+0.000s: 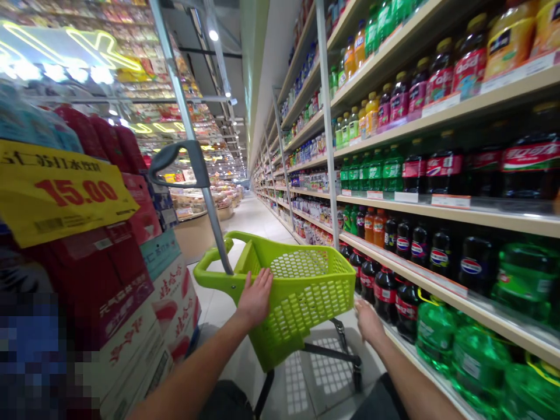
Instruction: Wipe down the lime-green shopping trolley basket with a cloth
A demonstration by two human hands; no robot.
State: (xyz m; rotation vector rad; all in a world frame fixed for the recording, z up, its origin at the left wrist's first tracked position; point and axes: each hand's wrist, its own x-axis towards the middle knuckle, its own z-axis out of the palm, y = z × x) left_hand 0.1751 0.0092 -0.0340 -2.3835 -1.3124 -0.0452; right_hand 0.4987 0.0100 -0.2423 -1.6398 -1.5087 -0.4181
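A lime-green shopping cart basket [306, 294] with perforated sides stands in front of me on a dark wheeled frame. My left hand [256, 298] rests against the basket's near side, its fingers stretched flat and the tips reaching the rim. Close to the basket's right corner and a little below it is my right hand [370, 324], the fingers curled in. No object shows in it. A metal pole [212, 216] with a grey loop handle [199, 163] rises from the cart's left end.
Shelves [441, 207] of bottled drinks line the right side, with large green bottles [476, 350] at the bottom. Stacked drink cartons [126, 338] and a yellow price sign [65, 192] stand close on the left. A pale tiled aisle [249, 216] runs ahead past food displays.
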